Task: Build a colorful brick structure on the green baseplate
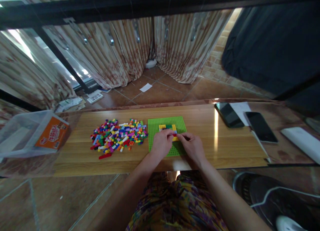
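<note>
the left hand (pixel 162 142) and right hand (pixel 193 147) are both closed in a pinch, meeting at a small red brick (pixel 174 135) by the yellow-edged build (pixel 163 126) on the green baseplate (pixel 153 124); which one grips it i cannot tell. loose bricks (pixel 120 134) lie left of the baseplate on the wooden worktop (pixel 200 117).

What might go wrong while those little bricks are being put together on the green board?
The left hand and right hand work close over the yellow bricks, so a finger might knock one loose. The loose brick pile sits right beside the green board; a sleeveless forearm could perhaps scatter it.
</note>
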### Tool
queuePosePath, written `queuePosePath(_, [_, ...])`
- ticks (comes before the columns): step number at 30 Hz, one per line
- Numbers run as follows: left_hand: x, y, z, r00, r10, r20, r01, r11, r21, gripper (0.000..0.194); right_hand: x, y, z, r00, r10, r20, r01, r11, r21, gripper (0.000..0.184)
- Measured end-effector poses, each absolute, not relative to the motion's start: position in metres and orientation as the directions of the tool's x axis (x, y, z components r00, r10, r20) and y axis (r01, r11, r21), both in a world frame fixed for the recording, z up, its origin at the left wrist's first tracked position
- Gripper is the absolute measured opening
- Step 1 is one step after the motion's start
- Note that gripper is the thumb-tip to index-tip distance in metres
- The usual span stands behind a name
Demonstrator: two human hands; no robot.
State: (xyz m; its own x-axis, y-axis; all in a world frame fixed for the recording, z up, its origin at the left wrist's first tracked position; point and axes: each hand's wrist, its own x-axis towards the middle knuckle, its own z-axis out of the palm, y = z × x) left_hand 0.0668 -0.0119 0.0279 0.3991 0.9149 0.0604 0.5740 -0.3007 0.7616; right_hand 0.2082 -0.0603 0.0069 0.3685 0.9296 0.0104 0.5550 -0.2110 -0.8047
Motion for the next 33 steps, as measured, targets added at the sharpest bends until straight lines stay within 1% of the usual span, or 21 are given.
queuePosePath(5, [0.067,-0.012,0.029,0.391,0.918,0.063,0.586,-0.301,0.752,0.022,0.208,-0.06,0.006,0.382,0.924,0.026,0.561,-0.209,-0.801,0.032])
queuePosePath(15, [0.074,-0.013,0.028,0.352,0.935,0.044,0.658,-0.28,0.699,0.023,0.202,-0.06,0.005,0.403,0.914,0.043,0.515,-0.188,-0.836,0.037])
queuePosePath(20, [0.065,-0.019,0.028,0.346,0.931,0.113,0.571,-0.305,0.763,0.023,0.208,-0.063,0.003,0.373,0.928,0.023,0.503,-0.181,-0.845,0.037])
queuePosePath(24, [0.036,-0.031,0.032,0.261,0.94,0.221,0.492,-0.327,0.807,0.022,0.218,-0.065,-0.004,0.386,0.922,0.019,0.411,-0.154,-0.899,0.043])
queuePosePath(27, [0.001,-0.043,0.026,0.218,0.941,0.257,0.511,-0.335,0.792,0.021,0.223,-0.067,-0.003,0.446,0.894,0.045,0.356,-0.131,-0.925,0.041])
queuePosePath(30, [-0.036,-0.053,0.013,0.166,0.946,0.278,0.581,-0.322,0.747,0.019,0.221,-0.069,0.008,0.464,0.88,0.102,0.383,-0.095,-0.919,0.039])
queuePosePath(33, [-0.066,-0.059,0.0,0.123,0.944,0.307,0.672,-0.307,0.674,0.018,0.208,-0.069,0.025,0.414,0.892,0.181,0.458,-0.033,-0.888,0.035])
